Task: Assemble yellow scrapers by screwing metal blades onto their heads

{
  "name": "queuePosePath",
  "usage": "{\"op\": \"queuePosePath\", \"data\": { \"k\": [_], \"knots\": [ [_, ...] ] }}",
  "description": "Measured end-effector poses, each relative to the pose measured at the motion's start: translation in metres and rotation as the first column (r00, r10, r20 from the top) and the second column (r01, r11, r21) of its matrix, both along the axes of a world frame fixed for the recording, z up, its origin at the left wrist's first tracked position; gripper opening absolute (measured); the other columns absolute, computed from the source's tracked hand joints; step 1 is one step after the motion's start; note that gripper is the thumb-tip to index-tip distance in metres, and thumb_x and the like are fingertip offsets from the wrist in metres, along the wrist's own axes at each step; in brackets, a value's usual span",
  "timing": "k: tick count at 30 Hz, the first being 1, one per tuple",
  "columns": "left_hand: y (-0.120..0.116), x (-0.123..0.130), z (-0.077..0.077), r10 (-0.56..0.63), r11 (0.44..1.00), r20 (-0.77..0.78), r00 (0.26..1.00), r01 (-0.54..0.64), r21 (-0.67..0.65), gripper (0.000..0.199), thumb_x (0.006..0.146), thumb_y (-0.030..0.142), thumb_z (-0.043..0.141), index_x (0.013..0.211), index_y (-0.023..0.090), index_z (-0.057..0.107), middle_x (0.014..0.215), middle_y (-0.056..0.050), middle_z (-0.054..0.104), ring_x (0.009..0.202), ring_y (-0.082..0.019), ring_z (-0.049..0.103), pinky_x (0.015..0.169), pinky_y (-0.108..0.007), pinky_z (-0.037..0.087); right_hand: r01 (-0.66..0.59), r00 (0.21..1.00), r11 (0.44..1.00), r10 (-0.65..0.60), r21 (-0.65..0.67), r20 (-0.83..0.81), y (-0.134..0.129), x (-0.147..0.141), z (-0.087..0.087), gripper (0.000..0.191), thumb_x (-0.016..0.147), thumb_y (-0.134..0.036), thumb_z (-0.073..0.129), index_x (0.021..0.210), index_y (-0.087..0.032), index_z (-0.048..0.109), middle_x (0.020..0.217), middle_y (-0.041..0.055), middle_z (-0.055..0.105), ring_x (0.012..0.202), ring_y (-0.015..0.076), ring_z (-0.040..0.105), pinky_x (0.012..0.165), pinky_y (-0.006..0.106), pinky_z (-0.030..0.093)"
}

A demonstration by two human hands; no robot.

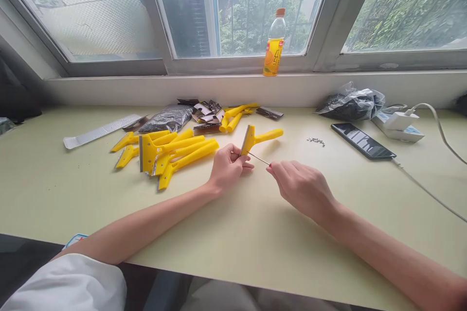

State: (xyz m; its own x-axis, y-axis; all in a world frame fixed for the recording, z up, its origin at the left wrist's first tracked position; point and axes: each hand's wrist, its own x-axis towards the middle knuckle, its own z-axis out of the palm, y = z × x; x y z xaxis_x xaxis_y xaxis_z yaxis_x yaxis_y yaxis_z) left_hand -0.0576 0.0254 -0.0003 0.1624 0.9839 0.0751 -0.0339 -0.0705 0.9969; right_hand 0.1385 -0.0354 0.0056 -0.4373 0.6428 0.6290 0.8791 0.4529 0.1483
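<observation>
My left hand (226,167) grips a yellow scraper (248,140) by its blade head, just above the table, with the handle pointing right. In my closed right hand (301,187) is a screwdriver (260,158); its thin metal shaft reaches left to the scraper head. My fist hides most of the screwdriver's handle, with a bit of red showing. Whether the tip sits in a screw is too small to tell. Left of my left hand lies a pile of yellow scrapers (189,148) with metal blades. Small silver screws (315,141) lie scattered beyond my right hand.
Farther back are more yellow handles (233,119), dark packets (207,112), a black plastic bag (168,118) and a long white strip (102,131). To the right lie a phone (361,141) on a cable, a power strip (399,126) and another bag (352,103). A bottle (274,51) stands on the sill.
</observation>
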Motion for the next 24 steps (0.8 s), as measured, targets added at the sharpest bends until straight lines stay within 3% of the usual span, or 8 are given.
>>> {"op": "queuePosePath", "data": {
  "k": [2, 4, 7, 10, 14, 16, 19, 24],
  "knots": [
    [-0.002, 0.0, 0.0, 0.016, 0.998, -0.012, 1.0, -0.015, 0.054, 0.019, 0.086, 0.015, 0.069, 0.083, 0.016, 0.05, 0.09, -0.008, 0.074, 0.073, -0.022, 0.077, 0.069, -0.037, 0.065, -0.025, 0.996, 0.998, 0.02, -0.055, -0.092, -0.002, -0.003, -0.002, 0.034, 0.104, -0.029, 0.039, 0.073, -0.02, 0.05, 0.055, -0.0018, 0.046, 0.049, 0.0121, 0.035, 0.05, 0.028, 0.021],
    [-0.005, 0.001, 0.001, 0.026, 0.994, -0.013, 1.0, -0.024, 0.109, 0.019, 0.086, 0.018, 0.069, 0.082, 0.016, 0.05, 0.09, -0.008, 0.073, 0.073, -0.021, 0.077, 0.069, -0.035, 0.065, -0.064, 0.958, 0.974, 0.0, -0.215, -0.285, -0.006, -0.007, -0.004, 0.031, 0.104, -0.033, 0.037, 0.078, -0.021, 0.048, 0.054, -0.0042, 0.042, 0.046, 0.0116, 0.03, 0.048, 0.027, 0.022],
    [-0.007, 0.002, 0.002, 0.028, 0.978, -0.007, 1.0, -0.026, 0.205, 0.017, 0.088, 0.022, 0.067, 0.084, 0.016, 0.052, 0.092, -0.007, 0.073, 0.074, -0.02, 0.077, 0.07, -0.034, 0.065, -0.231, 0.8, 0.845, -0.118, -0.483, -0.588, -0.012, -0.011, 0.0, 0.03, 0.104, -0.043, 0.038, 0.084, -0.023, 0.047, 0.054, -0.0074, 0.032, 0.046, 0.0111, 0.025, 0.045, 0.025, 0.022],
    [-0.008, 0.002, 0.002, 0.026, 0.967, -0.015, 1.0, -0.021, 0.254, 0.017, 0.089, 0.024, 0.065, 0.084, 0.017, 0.051, 0.093, -0.007, 0.073, 0.075, -0.02, 0.077, 0.071, -0.032, 0.064, -0.416, 0.586, 0.699, -0.283, -0.582, -0.759, -0.016, -0.012, 0.01, 0.035, 0.1, -0.054, 0.045, 0.083, -0.023, 0.049, 0.055, -0.0078, 0.026, 0.048, 0.0107, 0.024, 0.045, 0.025, 0.021],
    [-0.008, 0.002, 0.001, 0.009, 0.969, -0.041, 0.999, 0.001, 0.246, 0.016, 0.089, 0.024, 0.064, 0.085, 0.018, 0.05, 0.094, -0.008, 0.072, 0.074, -0.021, 0.077, 0.069, -0.033, 0.064, -0.707, 0.274, 0.47, -0.507, -0.528, -0.817, -0.013, -0.008, 0.019, 0.038, 0.095, -0.057, 0.055, 0.08, -0.022, 0.049, 0.057, -0.0096, 0.018, 0.05, 0.0083, 0.015, 0.045, 0.024, 0.017],
    [-0.009, 0.002, 0.0, 0.008, 0.968, -0.032, 0.999, 0.0, 0.25, 0.016, 0.09, 0.025, 0.064, 0.085, 0.018, 0.05, 0.095, -0.009, 0.072, 0.075, -0.021, 0.077, 0.07, -0.033, 0.064, -0.808, 0.16, 0.382, -0.592, -0.449, -0.79, -0.01, -0.007, 0.019, 0.036, 0.093, -0.054, 0.06, 0.081, -0.022, 0.05, 0.059, -0.0104, 0.014, 0.051, 0.0074, 0.01, 0.044, 0.023, 0.015],
    [-0.01, 0.002, 0.001, 0.011, 0.961, -0.013, 1.0, -0.007, 0.277, 0.017, 0.091, 0.027, 0.063, 0.086, 0.017, 0.05, 0.097, -0.009, 0.072, 0.076, -0.021, 0.077, 0.072, -0.034, 0.065, -0.887, 0.042, 0.315, -0.675, -0.339, -0.737, -0.007, -0.005, 0.015, 0.033, 0.091, -0.05, 0.066, 0.084, -0.021, 0.052, 0.059, -0.011, 0.011, 0.051, 0.0068, 0.006, 0.042, 0.021, 0.011],
    [-0.011, 0.004, 0.003, 0.021, 0.952, -0.009, 1.0, -0.017, 0.306, 0.022, 0.091, 0.032, 0.064, 0.086, 0.017, 0.05, 0.095, -0.008, 0.071, 0.077, -0.02, 0.077, 0.071, -0.033, 0.065, -0.928, -0.06, 0.283, -0.755, -0.243, -0.652, -0.007, -0.005, 0.016, 0.032, 0.089, -0.047, 0.068, 0.088, -0.02, 0.053, 0.058, -0.0116, 0.011, 0.051, 0.0071, 0.003, 0.038, 0.019, 0.008]
  ]
}}
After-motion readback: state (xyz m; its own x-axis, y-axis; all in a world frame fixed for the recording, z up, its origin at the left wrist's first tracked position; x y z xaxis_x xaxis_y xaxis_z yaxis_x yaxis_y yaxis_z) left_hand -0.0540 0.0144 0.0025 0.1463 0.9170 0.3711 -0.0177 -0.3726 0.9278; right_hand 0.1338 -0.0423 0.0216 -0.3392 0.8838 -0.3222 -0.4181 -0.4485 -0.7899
